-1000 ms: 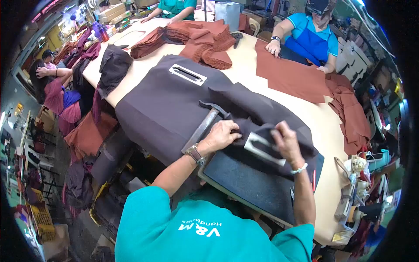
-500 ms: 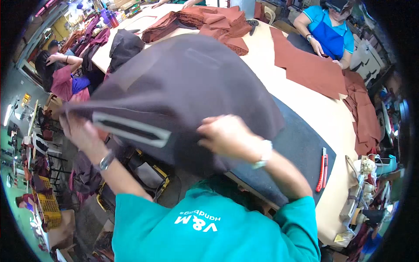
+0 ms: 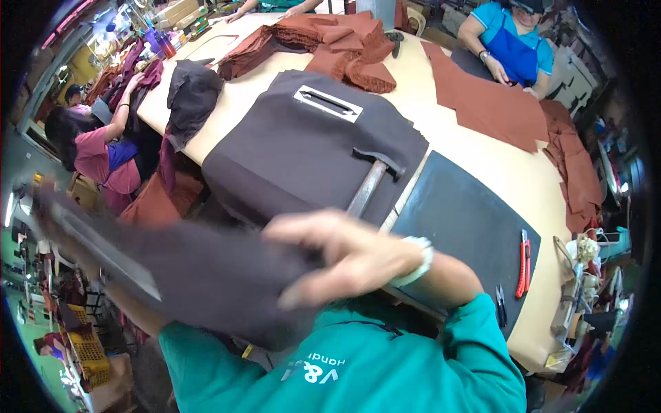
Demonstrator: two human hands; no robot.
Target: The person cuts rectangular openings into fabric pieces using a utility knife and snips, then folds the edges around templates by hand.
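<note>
A dark brown piece of material (image 3: 213, 272), blurred by motion, hangs at the lower left off the table's edge, with a pale strip on it. My left hand (image 3: 43, 199) is at its far left end, mostly behind the material and smeared. My right hand (image 3: 337, 251) is over the piece's right end, thumb and fingers apart. Behind them lies a stack of dark brown material (image 3: 289, 144) with a white slotted template (image 3: 328, 103) on top. A hammer (image 3: 370, 182) rests on the stack's right side.
Right of the stack are a black mat (image 3: 461, 220), red cutters (image 3: 524, 265) and small snips (image 3: 501, 305). Rust-coloured material (image 3: 482, 103) and a crumpled dark piece (image 3: 193, 96) lie farther back. Co-workers are at the back right (image 3: 513, 45), far side and left (image 3: 103, 151).
The dark piece has swung down and left off the stack, uncovering the hammer, the template and more of the mat. My left hand moved farther left; the right-hand fingers have spread.
</note>
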